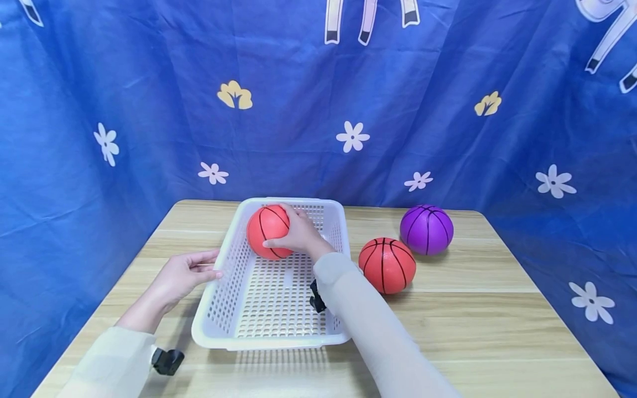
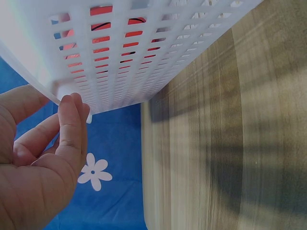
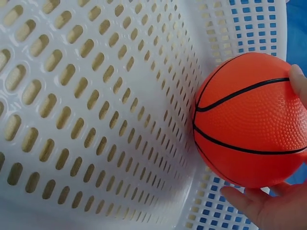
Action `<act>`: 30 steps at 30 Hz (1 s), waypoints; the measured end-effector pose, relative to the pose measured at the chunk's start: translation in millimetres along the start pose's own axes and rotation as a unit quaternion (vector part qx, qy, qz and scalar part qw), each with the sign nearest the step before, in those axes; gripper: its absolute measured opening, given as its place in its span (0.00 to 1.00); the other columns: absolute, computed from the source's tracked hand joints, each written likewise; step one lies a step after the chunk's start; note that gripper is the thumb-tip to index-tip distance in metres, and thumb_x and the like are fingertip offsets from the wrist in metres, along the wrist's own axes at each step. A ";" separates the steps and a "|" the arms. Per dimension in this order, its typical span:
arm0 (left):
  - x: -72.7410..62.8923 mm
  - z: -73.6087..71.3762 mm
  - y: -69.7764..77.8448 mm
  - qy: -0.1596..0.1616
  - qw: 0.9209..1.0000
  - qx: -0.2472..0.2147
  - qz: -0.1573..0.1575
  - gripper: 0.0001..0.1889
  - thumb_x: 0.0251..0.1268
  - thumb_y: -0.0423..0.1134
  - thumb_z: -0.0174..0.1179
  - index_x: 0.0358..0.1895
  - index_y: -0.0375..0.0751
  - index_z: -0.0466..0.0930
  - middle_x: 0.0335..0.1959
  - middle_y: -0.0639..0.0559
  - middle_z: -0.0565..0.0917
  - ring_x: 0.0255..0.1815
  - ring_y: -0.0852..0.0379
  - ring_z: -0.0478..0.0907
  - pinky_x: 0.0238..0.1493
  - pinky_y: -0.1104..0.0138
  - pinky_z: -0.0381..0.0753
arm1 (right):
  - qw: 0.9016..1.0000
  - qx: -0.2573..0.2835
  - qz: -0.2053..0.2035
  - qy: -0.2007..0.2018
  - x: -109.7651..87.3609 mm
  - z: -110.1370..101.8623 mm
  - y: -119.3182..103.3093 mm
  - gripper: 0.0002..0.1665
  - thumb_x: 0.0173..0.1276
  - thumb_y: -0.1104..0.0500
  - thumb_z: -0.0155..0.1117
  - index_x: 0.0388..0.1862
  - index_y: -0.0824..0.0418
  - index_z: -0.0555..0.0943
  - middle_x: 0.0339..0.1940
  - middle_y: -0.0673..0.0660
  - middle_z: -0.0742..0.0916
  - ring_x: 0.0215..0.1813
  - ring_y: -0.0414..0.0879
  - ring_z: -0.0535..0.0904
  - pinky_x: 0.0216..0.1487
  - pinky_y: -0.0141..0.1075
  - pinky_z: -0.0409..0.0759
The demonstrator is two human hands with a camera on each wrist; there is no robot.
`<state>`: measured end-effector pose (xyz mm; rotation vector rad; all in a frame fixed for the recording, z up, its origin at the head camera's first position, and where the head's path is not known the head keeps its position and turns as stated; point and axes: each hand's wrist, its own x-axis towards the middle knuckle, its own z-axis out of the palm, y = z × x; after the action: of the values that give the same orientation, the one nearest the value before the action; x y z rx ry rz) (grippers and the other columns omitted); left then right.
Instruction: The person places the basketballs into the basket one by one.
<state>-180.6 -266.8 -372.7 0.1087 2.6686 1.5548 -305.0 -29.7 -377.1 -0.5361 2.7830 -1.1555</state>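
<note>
A white plastic basket point(image 1: 269, 344) with perforated walls stands on the table. My left hand point(image 1: 181, 275) is at its left rim, and in the left wrist view the fingers point(image 2: 71, 127) pinch the rim from both sides. Inside, at the basket's far left corner, sits a small red basketball point(image 1: 267, 231) with black lines. My right hand point(image 1: 300, 231) reaches over the basket and grips this ball from the right. In the right wrist view the orange-red ball point(image 3: 249, 122) lies against the perforated walls, with fingers and thumb on opposite sides of it.
A second red basketball point(image 1: 387, 266) rests on the wooden table point(image 1: 478, 331) just right of the basket. Behind it, to the right, is a purple basketball point(image 1: 427, 229). A blue patterned curtain point(image 1: 298, 138) hangs behind the table's far edge and along both sides.
</note>
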 end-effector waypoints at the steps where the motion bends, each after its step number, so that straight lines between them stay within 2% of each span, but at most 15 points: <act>1: 0.0 0.1 0.2 0.000 1.000 0.001 0.000 0.31 0.59 0.32 0.66 0.63 0.22 0.66 0.54 0.29 0.77 0.41 0.65 0.80 0.41 0.76 0.76 | 1.000 -0.001 0.001 -0.002 -0.2 -0.9 -0.4 0.59 0.48 0.42 0.77 0.75 0.41 0.55 0.67 0.56 0.68 0.63 0.50 0.67 0.50 0.44 0.78; 5: 0.1 0.3 0.5 -0.001 1.000 0.005 -0.002 0.31 0.59 0.33 0.66 0.63 0.22 0.66 0.53 0.30 0.77 0.42 0.61 0.81 0.41 0.76 0.76 | 1.000 0.004 0.001 -0.008 -1.9 -8.0 -2.5 0.61 0.48 0.42 0.77 0.77 0.42 0.52 0.70 0.56 0.66 0.65 0.51 0.65 0.52 0.46 0.77; 13: 0.0 0.2 0.6 0.001 1.000 0.023 -0.008 0.32 0.59 0.35 0.67 0.64 0.23 0.66 0.53 0.31 0.78 0.46 0.53 0.81 0.42 0.76 0.76 | 0.999 0.013 -0.038 -0.013 -2.3 -32.0 -7.0 0.58 0.50 0.41 0.76 0.76 0.44 0.54 0.71 0.54 0.66 0.69 0.48 0.61 0.58 0.48 0.72; 17: -0.1 0.3 0.8 0.001 1.000 0.025 -0.008 0.32 0.59 0.36 0.67 0.64 0.24 0.66 0.54 0.31 0.77 0.44 0.57 0.81 0.41 0.76 0.75 | 0.998 0.019 -0.060 -0.012 -5.7 -46.3 -10.0 0.57 0.51 0.40 0.75 0.76 0.46 0.56 0.72 0.55 0.65 0.70 0.49 0.60 0.61 0.50 0.70; 21: 0.0 -0.1 1.3 -0.001 1.000 0.023 -0.009 0.32 0.59 0.36 0.67 0.64 0.24 0.66 0.54 0.31 0.77 0.43 0.59 0.81 0.41 0.76 0.76 | 0.996 0.035 -0.077 0.007 -8.9 -57.6 -9.7 0.55 0.51 0.41 0.75 0.75 0.46 0.58 0.71 0.54 0.66 0.68 0.49 0.62 0.59 0.50 0.71; 26: 0.3 -1.4 1.7 -0.003 0.999 0.031 -0.015 0.32 0.60 0.38 0.66 0.65 0.26 0.66 0.54 0.32 0.78 0.45 0.56 0.81 0.42 0.75 0.75 | 0.994 0.048 -0.093 0.024 -13.1 -69.7 -4.3 0.50 0.54 0.41 0.73 0.73 0.46 0.61 0.70 0.54 0.68 0.66 0.52 0.66 0.57 0.47 0.73; 30: 0.5 -0.9 0.4 -0.007 0.999 0.030 -0.015 0.33 0.59 0.38 0.67 0.65 0.25 0.66 0.54 0.32 0.78 0.45 0.56 0.81 0.43 0.75 0.75 | 0.994 0.039 -0.096 0.041 -15.8 -79.7 3.7 0.48 0.55 0.40 0.72 0.72 0.45 0.63 0.68 0.54 0.69 0.65 0.50 0.68 0.58 0.46 0.73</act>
<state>-181.2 -267.3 -371.9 0.0802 2.6950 1.4600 -307.7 31.7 -323.8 -0.7809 2.7906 -1.3454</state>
